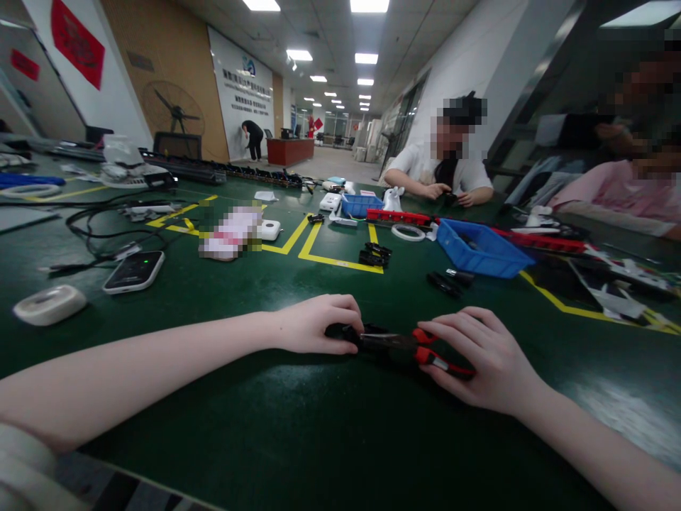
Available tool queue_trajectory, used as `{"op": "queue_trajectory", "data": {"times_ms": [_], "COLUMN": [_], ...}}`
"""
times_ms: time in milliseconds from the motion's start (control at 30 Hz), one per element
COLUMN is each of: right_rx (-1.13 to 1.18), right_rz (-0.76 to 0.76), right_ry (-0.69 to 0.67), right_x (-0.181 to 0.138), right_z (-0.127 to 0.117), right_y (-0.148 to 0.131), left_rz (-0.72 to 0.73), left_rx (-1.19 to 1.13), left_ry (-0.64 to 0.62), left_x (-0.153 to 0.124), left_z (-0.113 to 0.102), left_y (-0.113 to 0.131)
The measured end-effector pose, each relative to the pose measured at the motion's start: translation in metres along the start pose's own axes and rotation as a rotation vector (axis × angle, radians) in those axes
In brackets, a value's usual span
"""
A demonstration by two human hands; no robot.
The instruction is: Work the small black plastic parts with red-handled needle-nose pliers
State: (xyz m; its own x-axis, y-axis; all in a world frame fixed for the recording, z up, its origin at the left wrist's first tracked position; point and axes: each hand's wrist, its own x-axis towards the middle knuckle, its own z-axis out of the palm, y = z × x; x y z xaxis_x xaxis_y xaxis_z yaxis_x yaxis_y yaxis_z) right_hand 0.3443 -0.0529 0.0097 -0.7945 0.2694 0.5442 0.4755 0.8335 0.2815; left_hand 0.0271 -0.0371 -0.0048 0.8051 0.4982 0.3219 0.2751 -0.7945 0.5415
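Note:
My right hand is closed around the red handles of a pair of pliers, whose dark jaws point left. At the jaws, my left hand pinches a small black part; its exact kind is hard to make out, and fingers cover some of it. Jaws and black part meet or overlap just right of my left fingertips. Both hands are low over the green table. Beyond them lie several similar black pieces, with more black pieces farther right.
A blue bin stands at right, with a smaller blue bin behind. On the left are a white-edged device, a white rounded object, a phone-like item and black cables. A co-worker sits across the table.

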Motion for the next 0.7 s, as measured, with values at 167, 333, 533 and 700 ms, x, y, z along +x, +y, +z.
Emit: {"op": "queue_trajectory", "data": {"times_ms": [167,333,533,700], "right_rx": [-0.012,-0.029,-0.016,-0.020], "right_rz": [0.014,0.018,0.028,0.053], "right_ry": [0.000,-0.004,0.006,-0.004], "right_x": [-0.0014,-0.0031,-0.0006,-0.0014], "right_z": [0.0008,0.0021,0.0012,0.0013], "right_y": [0.0009,0.0008,-0.0033,-0.0046], "left_rz": [0.011,0.002,0.007,-0.006], "left_rx": [0.008,0.012,0.023,0.014], "left_ry": [0.003,0.007,0.009,0.008], "left_x": [-0.0003,-0.0006,-0.0004,-0.0003], "left_z": [0.0001,0.0003,0.0003,-0.0002], "left_y": [-0.0003,0.0004,0.0007,0.0015]}}
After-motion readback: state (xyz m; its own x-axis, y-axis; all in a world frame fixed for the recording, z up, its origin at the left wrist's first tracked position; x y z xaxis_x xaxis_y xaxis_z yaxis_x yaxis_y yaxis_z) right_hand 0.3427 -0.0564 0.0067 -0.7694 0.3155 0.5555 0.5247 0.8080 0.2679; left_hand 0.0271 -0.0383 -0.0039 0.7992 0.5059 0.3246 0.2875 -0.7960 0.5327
